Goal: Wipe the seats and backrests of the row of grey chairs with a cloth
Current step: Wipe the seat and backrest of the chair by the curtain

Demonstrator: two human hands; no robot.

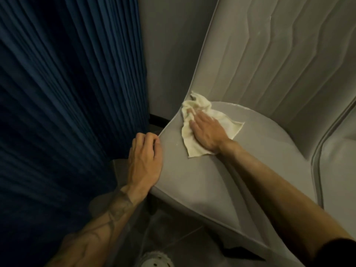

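A grey padded chair fills the right half of the view, its seat (240, 170) below a ribbed backrest (279, 60). A cream cloth (194, 149) lies crumpled on the seat's far left corner, where seat meets backrest. My right hand (207, 132) lies flat on the cloth, fingers pointing toward the backrest, pressing it onto the seat. My left hand (144, 160) grips the seat's left edge, fingers curled over the rim.
A dark blue pleated curtain (67, 93) hangs close on the left. A grey wall (167, 54) stands behind the chair. A second grey chair (339, 180) adjoins at the right. Tiled floor (173, 241) and a white perforated shoe (156, 261) show below.
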